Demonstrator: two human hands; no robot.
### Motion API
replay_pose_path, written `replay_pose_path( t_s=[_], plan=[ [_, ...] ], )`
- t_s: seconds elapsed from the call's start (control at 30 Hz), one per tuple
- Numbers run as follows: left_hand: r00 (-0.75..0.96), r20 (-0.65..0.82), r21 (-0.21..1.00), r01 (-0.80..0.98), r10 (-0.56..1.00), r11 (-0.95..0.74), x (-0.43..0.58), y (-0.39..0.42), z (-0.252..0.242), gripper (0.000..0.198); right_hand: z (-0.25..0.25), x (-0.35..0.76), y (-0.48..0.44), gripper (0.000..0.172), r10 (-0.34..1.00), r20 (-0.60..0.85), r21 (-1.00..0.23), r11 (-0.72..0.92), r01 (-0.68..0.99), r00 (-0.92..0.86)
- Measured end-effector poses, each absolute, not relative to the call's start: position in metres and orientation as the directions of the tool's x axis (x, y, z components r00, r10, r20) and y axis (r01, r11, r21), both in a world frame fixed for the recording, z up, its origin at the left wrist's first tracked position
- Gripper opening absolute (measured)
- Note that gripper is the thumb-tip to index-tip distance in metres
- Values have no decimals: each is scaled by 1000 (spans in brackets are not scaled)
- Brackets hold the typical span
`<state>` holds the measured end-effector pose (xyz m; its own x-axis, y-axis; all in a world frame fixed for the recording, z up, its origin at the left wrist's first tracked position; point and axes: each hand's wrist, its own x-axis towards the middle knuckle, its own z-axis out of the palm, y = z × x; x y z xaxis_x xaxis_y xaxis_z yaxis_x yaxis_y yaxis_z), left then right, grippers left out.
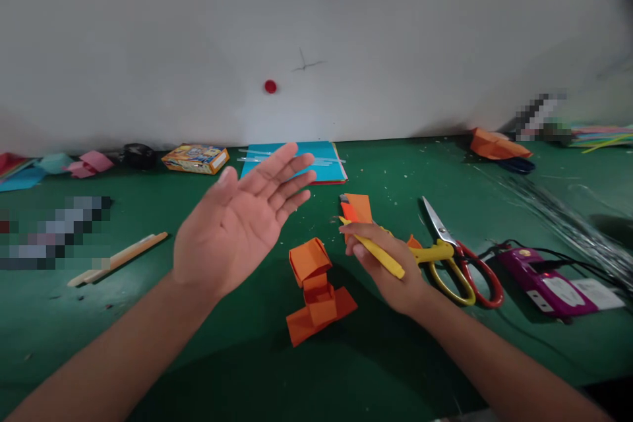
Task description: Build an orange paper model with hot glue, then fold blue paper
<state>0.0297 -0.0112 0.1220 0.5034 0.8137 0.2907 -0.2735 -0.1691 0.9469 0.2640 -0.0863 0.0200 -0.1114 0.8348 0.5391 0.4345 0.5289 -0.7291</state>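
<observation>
My left hand [237,224] is raised above the table, palm up with the fingers stretched out, and holds nothing. In my right hand [386,264] is a yellow pen-like stick [378,252], slanting across the fingers with its thin tip toward the upper left. Just beyond these fingers lie an orange paper piece [362,206] and a bright orange tool with a grey end [348,210], partly hidden by the hand. Between the two hands sits a folded orange paper figure [316,297], made of a box-like top, a middle and a flat strip below.
Open scissors [448,250] lie right of my right hand, near a purple device [548,280] with cables. Blue sheets [297,161], a small box [196,158] and a black lump [139,156] line the white wall [173,46]. Wooden sticks [119,258] lie left; clear strips [558,217] lie right.
</observation>
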Motion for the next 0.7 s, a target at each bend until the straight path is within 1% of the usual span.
replay_pose_path(
  t_s=[0.03,0.07,0.13,0.17,0.23,0.3,0.4,0.47,0.5,0.57,0.63,0.7],
  plan=[
    [471,260,947,-294,843,-128,28,-10,122,56,21,264,-86,27,826,548,-706,541,456,-132],
    [440,229,945,-314,868,-90,27,-9,122,50,22,264,-86,27,816,556,-681,556,477,-158],
    [364,187,932,-358,912,-48,24,-6,116,31,23,264,-86,29,790,578,-627,590,508,-205],
    [322,174,927,-373,931,-44,22,-4,111,28,23,264,-86,29,776,590,-604,606,517,-221],
    [243,174,927,-367,954,-75,16,0,99,32,22,264,-86,29,755,615,-577,628,522,-227],
    [210,212,947,-284,954,-148,9,4,86,28,21,264,-85,27,735,642,-559,644,522,-218],
    [239,267,962,-126,934,-243,-2,7,70,16,22,264,-85,24,711,670,-533,661,528,-212],
    [283,293,947,43,913,-317,-7,6,64,14,24,264,-85,23,695,684,-520,677,522,-221],
    [316,318,912,154,894,-379,-7,5,64,15,26,263,-86,23,687,690,-515,687,513,-228],
    [403,373,783,345,835,-517,-6,3,64,18,29,263,-86,24,675,698,-511,703,495,-238],
    [499,396,665,423,771,-615,-1,1,66,24,31,262,-87,25,668,700,-509,715,480,-253],
    [581,358,613,444,731,-654,6,-2,69,33,32,261,-88,27,664,697,-508,724,466,-272]
  ],
)
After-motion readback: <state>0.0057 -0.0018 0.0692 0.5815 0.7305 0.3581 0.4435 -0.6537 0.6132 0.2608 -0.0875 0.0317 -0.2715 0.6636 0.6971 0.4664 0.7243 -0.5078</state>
